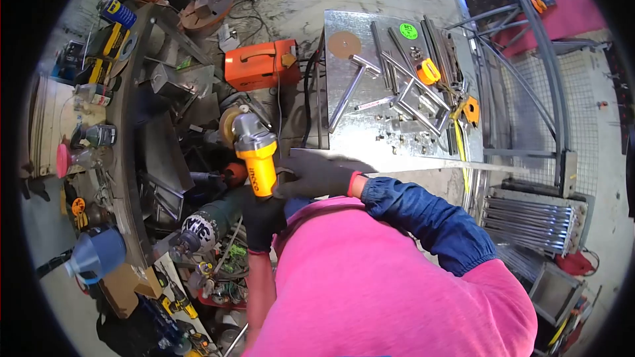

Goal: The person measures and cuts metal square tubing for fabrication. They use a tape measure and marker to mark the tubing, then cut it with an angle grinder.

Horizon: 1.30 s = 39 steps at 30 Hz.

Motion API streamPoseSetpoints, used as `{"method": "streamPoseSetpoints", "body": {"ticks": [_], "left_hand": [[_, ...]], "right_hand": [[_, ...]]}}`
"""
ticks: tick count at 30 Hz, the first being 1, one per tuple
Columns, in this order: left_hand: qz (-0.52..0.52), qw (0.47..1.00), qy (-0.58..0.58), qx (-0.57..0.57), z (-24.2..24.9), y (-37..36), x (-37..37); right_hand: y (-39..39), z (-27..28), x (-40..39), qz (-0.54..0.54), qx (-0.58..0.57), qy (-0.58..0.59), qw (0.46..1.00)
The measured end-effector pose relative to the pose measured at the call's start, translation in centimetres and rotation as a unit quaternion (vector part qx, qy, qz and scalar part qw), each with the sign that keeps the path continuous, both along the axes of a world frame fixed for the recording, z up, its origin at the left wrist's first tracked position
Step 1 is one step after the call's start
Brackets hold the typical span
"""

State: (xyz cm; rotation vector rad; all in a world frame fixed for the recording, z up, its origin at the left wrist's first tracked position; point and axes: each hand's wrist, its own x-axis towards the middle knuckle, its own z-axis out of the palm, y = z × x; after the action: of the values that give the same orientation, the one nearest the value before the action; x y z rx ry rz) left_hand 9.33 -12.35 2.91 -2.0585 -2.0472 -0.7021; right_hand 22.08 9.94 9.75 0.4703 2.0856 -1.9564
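Note:
A yellow angle grinder (260, 166) with a grey metal head and a brown disc (229, 124) is held upright in front of my body, disc end away from me. My left hand (266, 219), in a black glove, is closed around its rear end. My right hand (317, 180), gloved too, reaches across from the right with its fingers curled against the grinder's rear side. Part of its grip is hidden. Just beyond my right hand, a long thin metal strip (423, 162) runs along the near edge of the metal table (350, 133).
On the table lie T-shaped metal tubes (349, 92), a loose brown disc (344, 44) and a yellow tape measure (428, 71). An orange machine case (261, 64) stands left of it. A gas cylinder (208, 225) lies near my left arm. A metal frame (546, 66) rises at right.

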Motion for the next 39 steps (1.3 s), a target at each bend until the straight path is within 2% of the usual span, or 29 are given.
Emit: {"method": "streamPoseSetpoints", "body": {"ticks": [1,2,3,4,6,8,11,13,14,16,18,20,22,24,26,28,30,33,34,35,38,39], "left_hand": [[0.110,0.958,-0.263,-0.037,-1.4,-1.8,1.3],[0.216,0.836,-0.501,-0.063,-1.6,-2.7,2.1],[0.279,0.686,-0.672,0.009,1.0,-1.7,3.8],[0.298,0.687,-0.662,0.009,1.7,-1.5,5.0],[0.338,0.543,-0.761,0.111,3.2,-2.3,7.4],[0.382,0.543,-0.735,0.141,4.4,-2.4,9.5],[0.392,0.544,-0.717,0.189,5.8,-2.1,11.9],[0.354,0.593,-0.697,0.195,7.6,-0.7,12.8],[0.357,0.592,-0.694,0.202,7.6,-1.0,12.9],[0.429,0.623,-0.648,0.089,6.8,-2.1,13.0],[0.412,0.614,-0.668,0.088,4.2,-2.2,13.4],[0.426,0.510,-0.736,0.132,2.2,-1.9,14.3],[0.408,0.491,-0.758,0.132,0.8,-1.8,14.8],[0.443,0.509,-0.729,0.112,-0.6,-2.5,14.9],[0.421,0.493,-0.749,0.134,-1.3,-3.0,15.1],[0.430,0.542,-0.715,0.102,-2.2,-3.6,14.8],[0.434,0.551,-0.706,0.096,-2.4,-4.3,14.5],[0.438,0.583,-0.680,0.076,-2.0,-5.2,13.6],[0.435,0.610,-0.659,0.070,-1.6,-5.4,13.3],[0.430,0.636,-0.638,0.065,-1.1,-5.7,13.0],[0.424,0.667,-0.609,0.064,0.1,-5.7,12.5],[0.418,0.631,-0.651,0.057,0.0,-6.0,12.5]], "right_hand": [[1.0,-2.9,0.8,0.021,0.190,0.083,0.978],[2.3,-4.6,1.3,0.037,0.370,0.167,0.913],[4.3,-4.6,1.9,0.013,0.434,0.200,0.878],[6.6,-4.8,2.7,-0.012,0.490,0.231,0.841],[10.7,-8.1,3.4,-0.018,0.522,0.222,0.823],[13.6,-8.2,4.3,-0.019,0.561,0.236,0.793],[15.6,-8.4,5.4,0.021,0.558,0.244,0.793],[16.1,-8.1,5.5,0.043,0.562,0.225,0.795],[16.2,-7.6,5.5,0.056,0.562,0.209,0.798],[15.7,-7.2,5.3,0.047,0.568,0.213,0.794],[14.6,-7.1,5.1,0.027,0.579,0.203,0.789],[12.5,-7.1,5.3,0.025,0.550,0.247,0.797],[10.1,-6.7,5.2,0.088,0.555,0.199,0.803],[8.8,-7.3,4.1,0.125,0.568,0.186,0.792],[6.9,-8.9,2.7,0.159,0.572,0.175,0.786],[5.7,-10.5,0.5,0.176,0.633,0.146,0.739],[4.9,-9.0,-1.6,0.173,0.614,0.144,0.757],[4.6,-8.7,-5.6,0.091,0.511,0.107,0.848],[4.6,-8.4,-6.0,0.091,0.507,0.108,0.850],[5.1,-8.1,-6.0,0.101,0.518,0.111,0.842],[6.5,-6.7,-3.2,0.128,0.565,0.114,0.807],[6.8,-6.6,-1.4,0.144,0.575,0.106,0.798]]}}
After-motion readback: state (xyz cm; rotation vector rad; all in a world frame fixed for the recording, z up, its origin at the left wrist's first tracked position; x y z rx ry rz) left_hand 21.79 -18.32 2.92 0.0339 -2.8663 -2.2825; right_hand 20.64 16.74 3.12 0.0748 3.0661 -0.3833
